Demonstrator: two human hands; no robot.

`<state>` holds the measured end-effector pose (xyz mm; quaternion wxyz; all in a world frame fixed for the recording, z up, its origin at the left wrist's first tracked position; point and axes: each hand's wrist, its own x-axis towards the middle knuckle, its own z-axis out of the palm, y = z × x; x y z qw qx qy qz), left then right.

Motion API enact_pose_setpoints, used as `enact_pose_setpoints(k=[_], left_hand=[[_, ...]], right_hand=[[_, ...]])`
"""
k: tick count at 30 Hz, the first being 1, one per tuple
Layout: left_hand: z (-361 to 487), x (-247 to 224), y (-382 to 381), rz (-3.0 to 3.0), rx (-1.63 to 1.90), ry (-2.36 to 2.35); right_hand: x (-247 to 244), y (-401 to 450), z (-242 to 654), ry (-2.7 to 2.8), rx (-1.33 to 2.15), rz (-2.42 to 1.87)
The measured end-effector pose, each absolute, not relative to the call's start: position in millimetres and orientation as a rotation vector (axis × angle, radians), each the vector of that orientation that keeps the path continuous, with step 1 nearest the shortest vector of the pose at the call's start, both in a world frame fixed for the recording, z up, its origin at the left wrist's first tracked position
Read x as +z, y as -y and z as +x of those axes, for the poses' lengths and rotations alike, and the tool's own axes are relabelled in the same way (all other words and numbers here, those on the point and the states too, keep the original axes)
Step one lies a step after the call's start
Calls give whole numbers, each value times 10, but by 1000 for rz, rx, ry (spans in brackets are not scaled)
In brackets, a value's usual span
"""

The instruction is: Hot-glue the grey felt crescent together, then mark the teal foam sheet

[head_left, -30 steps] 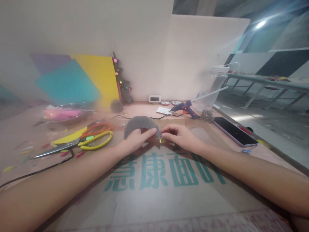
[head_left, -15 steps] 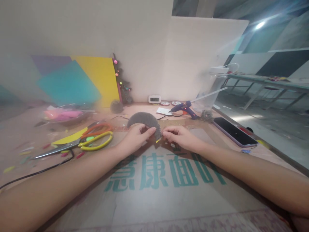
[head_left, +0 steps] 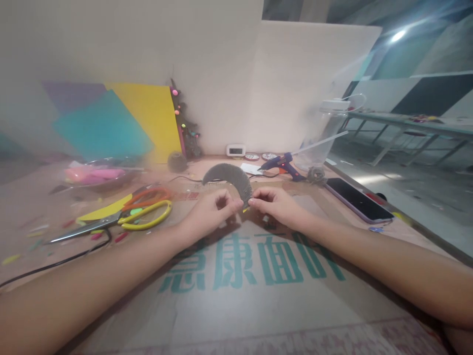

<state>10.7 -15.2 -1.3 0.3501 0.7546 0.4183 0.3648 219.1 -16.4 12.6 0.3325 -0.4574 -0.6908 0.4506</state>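
Observation:
A dark grey, fuzzy crescent-shaped piece (head_left: 232, 176) stands up above the table, curving from upper left down to a small yellow tip at its lower right end. My left hand (head_left: 212, 209) pinches that lower end between thumb and forefinger. From the other side, my right hand (head_left: 277, 206) has its fingertips closed on the same end, close by the left thumb. Whatever finer detail lies between the fingertips is hidden. Beneath both hands spreads a board or sheet printed with green characters (head_left: 234, 261).
Scissors (head_left: 146, 217) with orange and yellow handles lie left, among coloured scraps and a black cable (head_left: 62, 260). A glue gun (head_left: 284, 165), small clock (head_left: 235, 150) and clear jug (head_left: 325, 133) stand behind. A phone (head_left: 358, 199) lies near the right edge.
My left hand has slid from the crescent's middle to its yellow-tipped end. The crescent has shifted slightly right and up, and my right fingertips now touch its end.

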Motion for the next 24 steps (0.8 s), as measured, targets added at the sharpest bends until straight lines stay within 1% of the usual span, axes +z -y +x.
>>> enact_pose_setpoints(k=[4, 7, 10, 24], left_hand=[[127, 8, 208, 2104, 1087, -897], [122, -17, 218, 2195, 1024, -802], [111, -43, 214, 2242, 957, -807], [135, -27, 227, 2292, 967, -891]], right_hand=[[122, 159, 2192, 1787, 1150, -1184], [107, 154, 2185, 1804, 1157, -1173], [93, 157, 2177, 1834, 1154, -1150], [104, 186, 2146, 1974, 1031, -1150]])
